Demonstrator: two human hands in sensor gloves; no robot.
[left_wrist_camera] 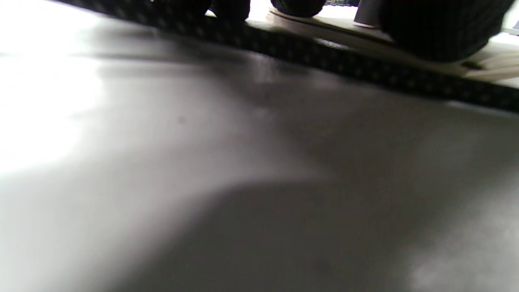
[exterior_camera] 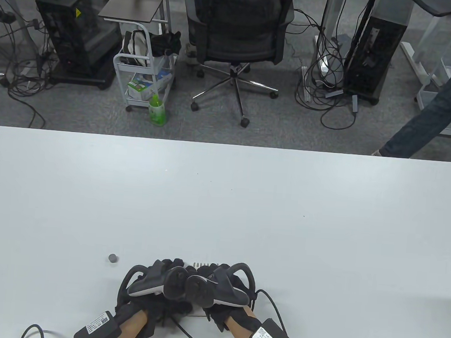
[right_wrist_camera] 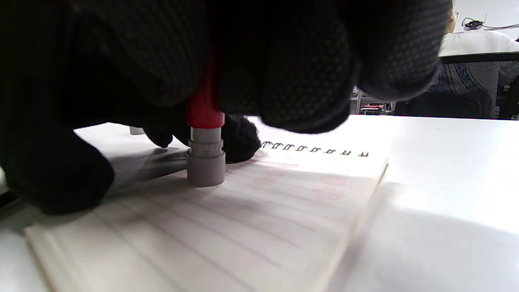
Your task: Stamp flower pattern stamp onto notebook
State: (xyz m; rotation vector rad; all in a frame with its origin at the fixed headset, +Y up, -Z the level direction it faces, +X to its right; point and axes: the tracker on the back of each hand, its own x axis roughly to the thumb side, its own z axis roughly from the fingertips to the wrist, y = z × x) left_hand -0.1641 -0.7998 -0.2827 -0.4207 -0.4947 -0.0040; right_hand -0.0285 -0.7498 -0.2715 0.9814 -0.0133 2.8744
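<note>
A spiral notebook (right_wrist_camera: 259,219) lies open on a lined page near the table's front edge; in the table view only its wire binding (exterior_camera: 202,264) shows past the hands. My right hand (exterior_camera: 220,289) grips a stamp (right_wrist_camera: 205,162) with a red body and grey base, upright and pressed onto the page; the hand also shows in the right wrist view (right_wrist_camera: 284,61). My left hand (exterior_camera: 154,282) rests beside it, a fingertip (right_wrist_camera: 241,140) on the page near the binding. Faint pink marks (right_wrist_camera: 284,166) show on the page.
A small grey cap (exterior_camera: 112,258) stands on the white table (exterior_camera: 246,202) left of the hands and shows in the right wrist view (right_wrist_camera: 136,130). A black cable (left_wrist_camera: 308,52) crosses the table by the left wrist. An office chair (exterior_camera: 240,29) stands beyond the far edge.
</note>
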